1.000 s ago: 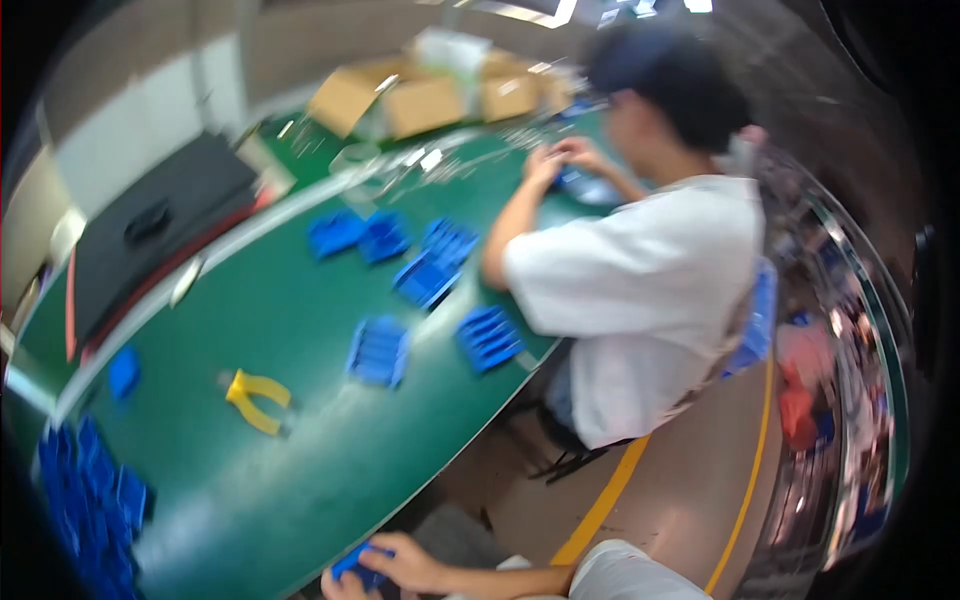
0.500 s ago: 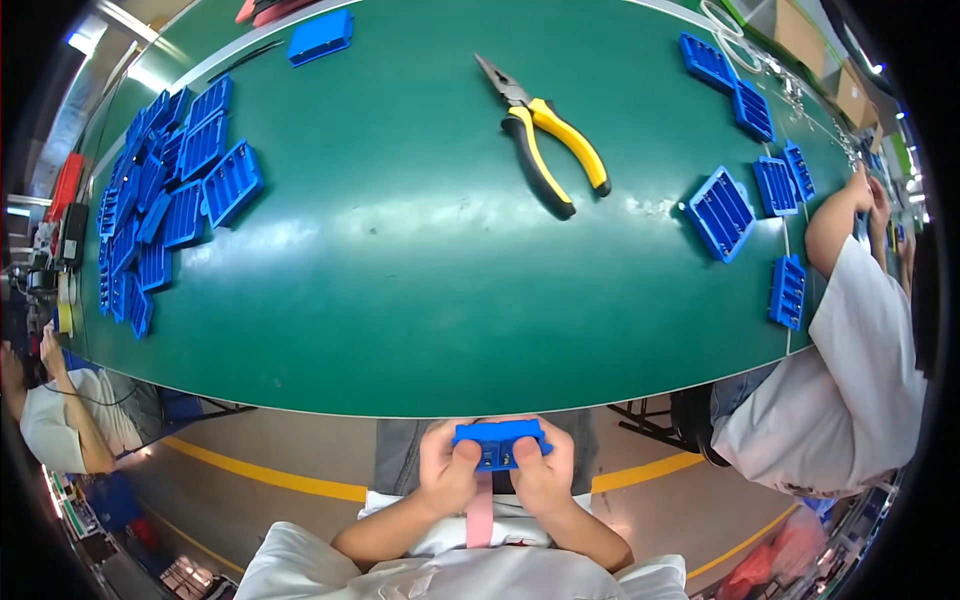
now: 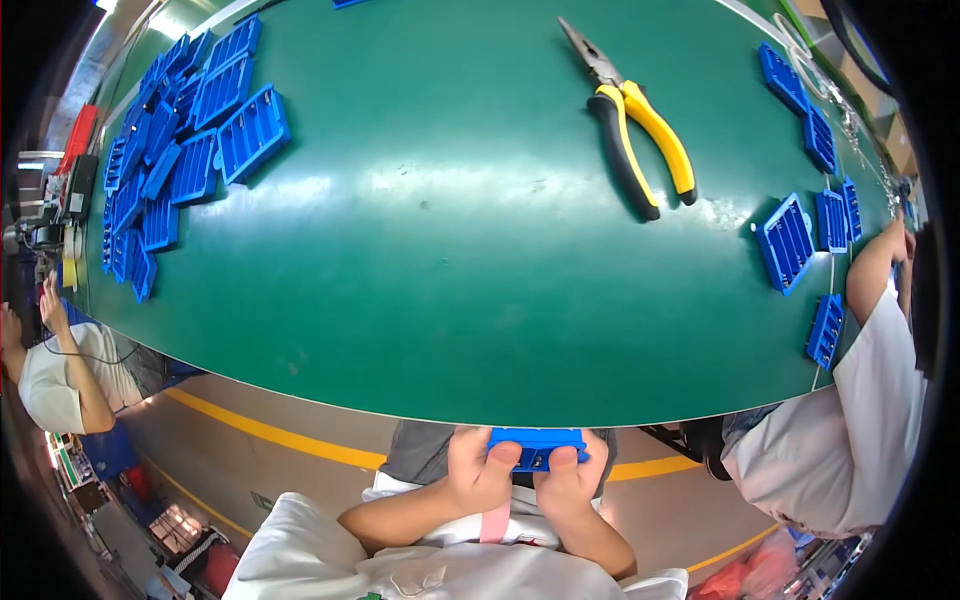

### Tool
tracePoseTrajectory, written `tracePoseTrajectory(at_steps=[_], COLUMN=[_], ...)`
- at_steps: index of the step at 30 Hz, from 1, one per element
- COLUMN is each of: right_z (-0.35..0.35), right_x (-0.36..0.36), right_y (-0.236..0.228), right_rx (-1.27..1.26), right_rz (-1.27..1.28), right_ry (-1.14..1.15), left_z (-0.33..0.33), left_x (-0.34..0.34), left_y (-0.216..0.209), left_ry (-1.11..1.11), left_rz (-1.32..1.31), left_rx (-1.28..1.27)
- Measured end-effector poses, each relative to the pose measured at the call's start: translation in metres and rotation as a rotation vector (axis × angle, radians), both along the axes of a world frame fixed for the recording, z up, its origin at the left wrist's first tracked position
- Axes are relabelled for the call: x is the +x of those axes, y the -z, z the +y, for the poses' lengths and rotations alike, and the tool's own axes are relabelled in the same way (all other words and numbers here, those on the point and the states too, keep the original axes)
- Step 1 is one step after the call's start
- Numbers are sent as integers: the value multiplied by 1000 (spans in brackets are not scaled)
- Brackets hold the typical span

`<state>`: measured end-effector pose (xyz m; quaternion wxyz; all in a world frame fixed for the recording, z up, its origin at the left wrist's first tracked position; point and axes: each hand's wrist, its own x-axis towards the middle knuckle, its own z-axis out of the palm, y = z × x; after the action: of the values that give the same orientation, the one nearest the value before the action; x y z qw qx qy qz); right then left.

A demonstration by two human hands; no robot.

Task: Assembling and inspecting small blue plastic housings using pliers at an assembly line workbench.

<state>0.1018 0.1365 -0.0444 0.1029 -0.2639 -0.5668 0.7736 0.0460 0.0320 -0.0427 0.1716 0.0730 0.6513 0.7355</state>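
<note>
A small blue plastic tray (image 3: 538, 441) is held over my lap, just below the green table's near edge (image 3: 560, 410). My left hand (image 3: 477, 470) grips its left end with the thumb on top. My right hand (image 3: 568, 476) grips its right end the same way. Both thumbs press on the tray's upper face. Part of the tray is hidden under my fingers.
Yellow-handled pliers (image 3: 632, 130) lie on the table at the upper middle. A heap of several blue trays (image 3: 175, 165) fills the far left. More blue trays (image 3: 790, 240) sit at the right, beside a seated person in white (image 3: 860, 420). Another person (image 3: 50, 370) sits at the left.
A second ago the view faced along the table toward the person at the right; it has swung down over the table and my hands, which still hold the blue tray.
</note>
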Motion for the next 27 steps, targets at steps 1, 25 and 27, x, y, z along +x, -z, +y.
tracePoseTrajectory(at_steps=[1, 25, 27], right_z=[1, -16, -17], right_x=[1, -27, -26], right_y=[0, -55, -39], right_rx=[5, -220, -185], right_rz=[-11, -311, -203], right_ry=[-6, 69, 45], left_z=[1, -14, -9], left_x=[0, 11, -2], left_y=[0, -13, -15], left_ry=[-35, -214, -165], left_rz=[80, -397, -391], left_rx=[-31, -217, -69])
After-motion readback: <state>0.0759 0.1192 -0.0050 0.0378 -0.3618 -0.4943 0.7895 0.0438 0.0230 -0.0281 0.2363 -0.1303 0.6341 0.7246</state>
